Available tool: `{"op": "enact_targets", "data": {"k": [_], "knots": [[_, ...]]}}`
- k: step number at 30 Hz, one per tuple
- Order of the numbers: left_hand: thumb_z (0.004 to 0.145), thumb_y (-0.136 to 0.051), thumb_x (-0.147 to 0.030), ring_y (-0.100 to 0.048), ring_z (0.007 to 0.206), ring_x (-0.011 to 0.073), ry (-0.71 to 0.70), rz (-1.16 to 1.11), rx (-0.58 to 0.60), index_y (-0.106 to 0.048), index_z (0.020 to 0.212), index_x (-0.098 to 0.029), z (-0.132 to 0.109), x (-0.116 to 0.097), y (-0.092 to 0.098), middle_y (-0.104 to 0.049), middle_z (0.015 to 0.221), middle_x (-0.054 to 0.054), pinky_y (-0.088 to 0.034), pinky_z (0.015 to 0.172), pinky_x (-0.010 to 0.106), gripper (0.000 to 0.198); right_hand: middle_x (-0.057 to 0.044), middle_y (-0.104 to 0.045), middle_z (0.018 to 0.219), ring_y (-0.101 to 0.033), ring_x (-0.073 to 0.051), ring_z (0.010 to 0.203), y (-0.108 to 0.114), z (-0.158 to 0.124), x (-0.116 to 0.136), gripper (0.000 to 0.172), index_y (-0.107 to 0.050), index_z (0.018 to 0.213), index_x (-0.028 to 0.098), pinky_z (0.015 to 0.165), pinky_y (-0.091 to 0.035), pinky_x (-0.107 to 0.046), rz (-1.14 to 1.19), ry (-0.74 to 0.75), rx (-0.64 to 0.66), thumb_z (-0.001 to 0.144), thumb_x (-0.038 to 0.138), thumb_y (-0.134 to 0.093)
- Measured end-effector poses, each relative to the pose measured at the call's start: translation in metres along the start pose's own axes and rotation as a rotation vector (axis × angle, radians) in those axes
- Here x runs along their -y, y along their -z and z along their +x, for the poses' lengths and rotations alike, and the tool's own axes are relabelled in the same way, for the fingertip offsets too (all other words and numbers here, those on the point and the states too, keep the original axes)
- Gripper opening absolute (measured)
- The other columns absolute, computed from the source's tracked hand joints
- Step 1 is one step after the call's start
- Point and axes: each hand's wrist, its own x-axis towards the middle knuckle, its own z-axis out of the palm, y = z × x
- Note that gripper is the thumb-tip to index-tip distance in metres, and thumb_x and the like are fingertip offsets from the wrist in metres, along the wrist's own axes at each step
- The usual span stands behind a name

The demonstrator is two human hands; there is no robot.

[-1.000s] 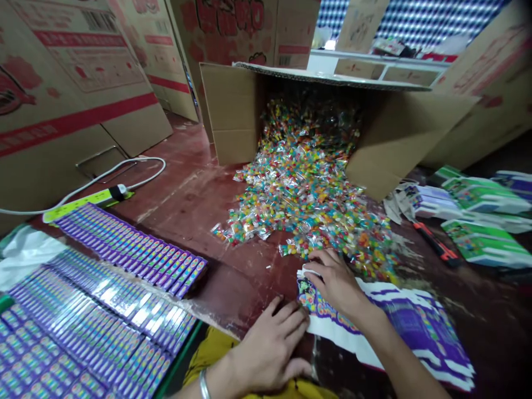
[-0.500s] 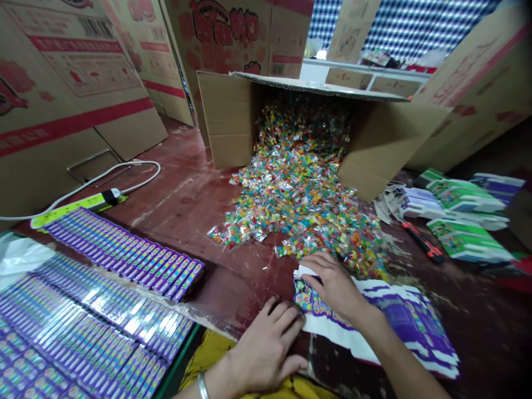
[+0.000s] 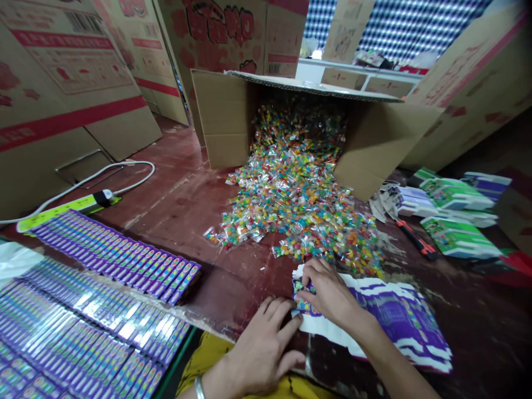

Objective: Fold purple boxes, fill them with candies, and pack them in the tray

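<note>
A row of flat purple cartons with white flaps [image 3: 399, 310] lies overlapped on the table before me. Over its left end, my right hand [image 3: 330, 293] has its thumb and fingers bent, closing on the end carton; the fingertips partly cover it. My left hand [image 3: 266, 346] rests on the table edge just left of the row, fingers stretched out and holding nothing, the fingertips at the cartons' corner. Beyond both hands, a heap of small clear packets of coloured candy [image 3: 291, 199] spills from a cardboard box on its side [image 3: 369, 149].
Filled purple boxes stand in a row [image 3: 120, 252] on the left, beside a tray of more boxes [image 3: 83, 327]. A yellow-green power strip [image 3: 66, 208] with a white cable lies behind. On the right are a red-and-black cutter [image 3: 418, 239] and green cartons [image 3: 459, 238].
My right hand has shifted slightly at the cartons' left end, its fingers more bent. My left hand stays nearly in place. The whole view has moved a little.
</note>
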Motion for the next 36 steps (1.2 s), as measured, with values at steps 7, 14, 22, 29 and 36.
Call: {"op": "enact_targets", "data": {"k": [7,14,22,29,36], "knots": [[0.097,-0.050,-0.042,-0.037,0.141,0.0333,-0.002,0.066,-0.108,-0.026,0.153,-0.016,-0.012,0.008,-0.015,-0.040,0.154,0.019,-0.039,0.112,0.054,0.066,-0.017,-0.033,0.158,-0.022,-0.036,0.147,-0.011,-0.030,-0.015,0.074,-0.030,0.152,0.015,0.115,-0.026,-0.057,-0.128,-0.035,-0.210,0.093,0.052,-0.056],[0.096,-0.052,-0.042,-0.034,0.144,0.0350,0.150,0.172,-0.188,-0.021,0.155,-0.013,-0.018,0.015,-0.022,-0.035,0.157,0.021,-0.037,0.114,0.056,0.073,-0.015,-0.027,0.161,-0.012,-0.039,0.150,-0.038,-0.047,0.017,0.078,-0.028,0.155,0.020,0.115,-0.016,-0.066,-0.137,-0.046,-0.083,0.092,0.060,-0.051],[0.097,-0.052,-0.034,-0.040,0.141,0.0324,0.008,0.180,-0.152,-0.028,0.154,-0.021,-0.035,0.018,-0.017,-0.044,0.153,0.018,-0.041,0.111,0.053,0.063,-0.012,-0.039,0.155,-0.030,-0.036,0.144,-0.022,-0.024,0.022,0.053,-0.045,0.147,0.025,0.113,-0.028,-0.059,-0.029,0.007,-0.073,0.095,0.034,-0.052],[0.094,-0.058,-0.035,-0.051,0.130,0.0325,-0.056,0.111,-0.064,-0.054,0.135,-0.026,-0.032,0.015,-0.016,-0.057,0.140,0.013,-0.038,0.110,0.060,0.043,-0.009,-0.066,0.103,-0.057,-0.029,0.100,-0.014,0.008,0.022,0.020,-0.070,0.107,0.024,0.088,-0.048,-0.044,0.147,-0.019,-0.083,0.090,0.031,-0.064],[0.094,-0.057,-0.025,-0.055,0.125,0.0279,0.275,-0.407,-0.481,-0.057,0.117,-0.024,-0.034,0.017,0.007,-0.060,0.129,0.013,-0.047,0.104,0.045,0.023,0.000,-0.061,0.081,-0.060,-0.015,0.070,0.008,0.009,0.025,0.018,-0.060,0.085,0.022,0.063,-0.048,-0.025,0.699,-0.086,-0.038,0.099,0.029,-0.051]]}}
